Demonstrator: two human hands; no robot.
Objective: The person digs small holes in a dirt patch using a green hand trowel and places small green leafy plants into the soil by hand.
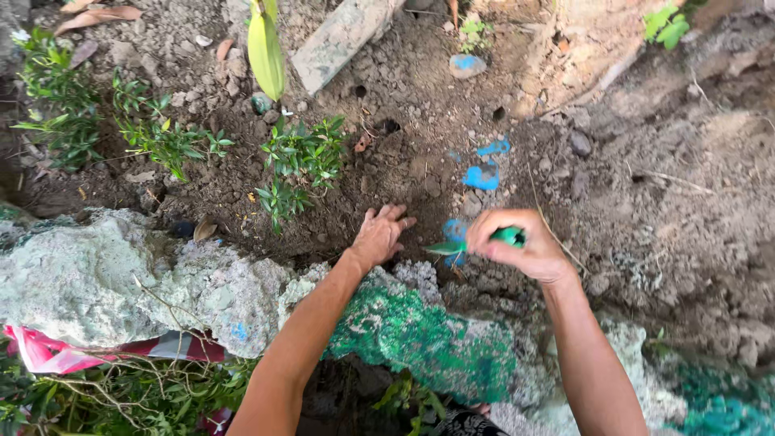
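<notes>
Green-handled trowel (476, 241) is gripped in the closed right hand (521, 246) while the open left hand (379, 234) presses flat on the soil (420, 173); digging seems underway, and the next stroke likely needs care near the small plants (295, 165).

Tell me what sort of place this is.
Most likely an outdoor garden bed. Bare, clumpy brown soil fills the view, small green-leaved seedlings stand in it, and a rough stone edging with green paint patches borders it. The left hand presses the soil; the right hand grips a green-handled tool.
</notes>
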